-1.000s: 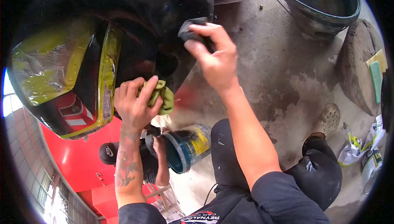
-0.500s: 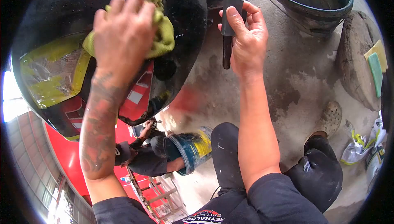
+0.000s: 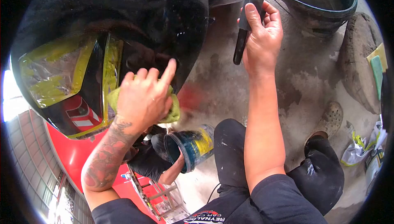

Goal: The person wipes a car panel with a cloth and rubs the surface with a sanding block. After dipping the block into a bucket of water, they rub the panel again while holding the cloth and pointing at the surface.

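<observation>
My left hand (image 3: 145, 98) presses a yellow-green cloth (image 3: 174, 111) under its palm, at the lower edge of a glossy black panel (image 3: 180, 22); its index finger points out over the dark surface. Yellow tape and film (image 3: 53, 74) cover a lamp area on the panel's left side. My right hand (image 3: 262, 31) grips a flat tool with a wide dark blade (image 3: 251, 12) and a black handle (image 3: 240, 47). The thumb lies on the blade, and the tool is held over the floor, right of the panel.
A black bucket (image 3: 328, 16) stands at the top right, near a worn rounded block (image 3: 357, 59) with a green pad (image 3: 376, 76). Below the panel, a co-worker (image 3: 150, 162) reaches into a blue bucket (image 3: 191, 146) beside a ladder (image 3: 164, 195). Plastic bags (image 3: 357, 150) lie at right.
My left hand and the cloth have moved down and slightly right, uncovering more taped panel. My right hand has shifted right with the tool, which is now tilted.
</observation>
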